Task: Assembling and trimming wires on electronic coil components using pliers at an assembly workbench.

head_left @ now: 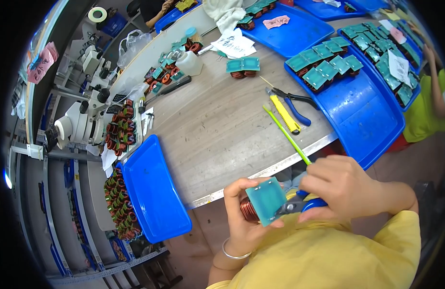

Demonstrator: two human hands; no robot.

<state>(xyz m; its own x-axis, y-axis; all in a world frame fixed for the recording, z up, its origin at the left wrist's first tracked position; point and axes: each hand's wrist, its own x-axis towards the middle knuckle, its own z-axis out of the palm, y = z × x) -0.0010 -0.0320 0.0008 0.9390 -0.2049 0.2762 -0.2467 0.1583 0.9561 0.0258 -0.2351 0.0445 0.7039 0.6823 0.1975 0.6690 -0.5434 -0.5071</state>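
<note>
In my left hand (239, 224) is a copper-wound coil (248, 210) with a square green circuit board (267, 200) on it, the board facing up toward me. My right hand (340, 185) is closed round blue-handled cutters (313, 204). The cutters' metal jaws (291, 207) are at the board's lower right edge; whether they touch it I cannot tell. A bright green stick (286, 135) reaches over the table edge, its near end beside my right fingers. Beyond it lie a yellow utility knife (284, 113) and blue-handled pliers (298, 113).
Left of the wooden table (208, 120) stands a blue tray (157, 192) beside rows of coils (120, 207). At right, another blue tray (372, 123) holds several board-topped coils (323, 67). Two more (242, 65) sit mid-table. A co-worker's sleeve (427, 108) shows far right.
</note>
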